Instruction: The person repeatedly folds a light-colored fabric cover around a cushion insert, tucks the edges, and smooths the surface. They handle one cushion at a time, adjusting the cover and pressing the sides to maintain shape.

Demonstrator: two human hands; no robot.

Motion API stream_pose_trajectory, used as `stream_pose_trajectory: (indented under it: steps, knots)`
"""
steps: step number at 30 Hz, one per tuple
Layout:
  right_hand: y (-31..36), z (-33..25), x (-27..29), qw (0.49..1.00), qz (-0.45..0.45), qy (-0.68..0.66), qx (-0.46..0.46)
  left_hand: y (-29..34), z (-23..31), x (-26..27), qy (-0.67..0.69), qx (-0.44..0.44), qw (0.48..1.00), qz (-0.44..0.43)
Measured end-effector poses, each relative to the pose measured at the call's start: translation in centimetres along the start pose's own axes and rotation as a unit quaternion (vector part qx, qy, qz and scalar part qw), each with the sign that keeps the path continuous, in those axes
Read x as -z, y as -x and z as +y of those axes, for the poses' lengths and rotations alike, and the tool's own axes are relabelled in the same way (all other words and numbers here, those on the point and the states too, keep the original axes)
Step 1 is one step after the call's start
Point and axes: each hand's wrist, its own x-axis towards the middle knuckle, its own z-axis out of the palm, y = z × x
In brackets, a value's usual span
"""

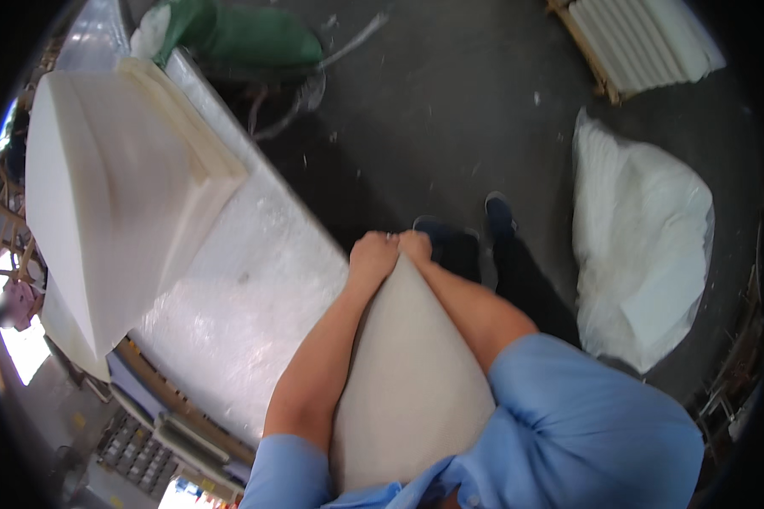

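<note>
A beige fabric-covered cushion (407, 373) stretches from my body out between my forearms, narrowing toward its far end. At that far end my left hand (375, 257) is closed on the cushion's edge, its fingers curled over and partly hidden. Right beside it, touching or nearly so, my right hand (414, 247) is also closed on the same edge. Both forearms lie along the cushion's sides, and its near end rests against my blue shirt. What lies under the cushion is hidden.
To my left runs a shiny, film-covered table (246, 288) with a stack of cream foam sheets (127, 195). A green sack (246, 34) lies beyond it. On the floor at right sits a plastic-wrapped white bundle (641, 246); farther off are pale slabs (645, 42) on wood.
</note>
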Motion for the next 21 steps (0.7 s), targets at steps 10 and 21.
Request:
stream_pose_trajectory:
  steps: [10,21]
  knots:
    - [1.9,-1.7,1.4,0.99,-0.003,-0.122,-0.071,-0.1,-0.2,-0.5,0.035,0.121,0.992,0.004]
    - [6.6,-4.9,6.2,0.97,0.05,-0.198,-0.132,0.7,-1.2,0.1,0.103,0.066,0.992,0.033]
